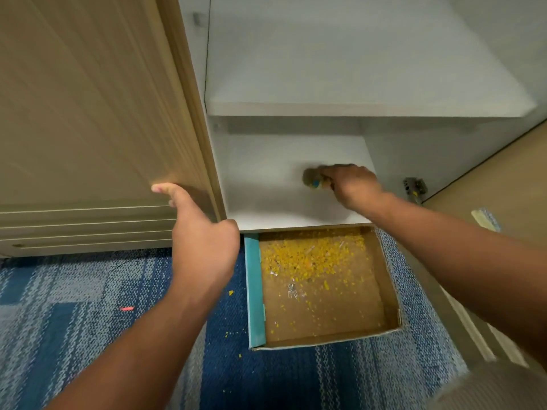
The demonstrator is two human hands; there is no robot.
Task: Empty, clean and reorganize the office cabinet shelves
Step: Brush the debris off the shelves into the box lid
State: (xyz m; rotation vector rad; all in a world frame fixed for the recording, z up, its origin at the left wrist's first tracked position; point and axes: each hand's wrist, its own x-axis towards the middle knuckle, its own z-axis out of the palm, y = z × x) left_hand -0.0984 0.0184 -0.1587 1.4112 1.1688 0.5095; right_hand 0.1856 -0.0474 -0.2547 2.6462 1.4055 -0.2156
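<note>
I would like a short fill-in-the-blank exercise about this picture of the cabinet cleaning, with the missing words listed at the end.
1. The right hand holds a small brush on the ____ shelf of the cabinet.
2. The cardboard box on the carpet holds crumbs that are ____ in colour.
3. The left hand rests against the edge of the wooden ____.
4. The box stands directly ____ the front edge of the shelf.

Missing words: bottom; yellow; door; below
</note>
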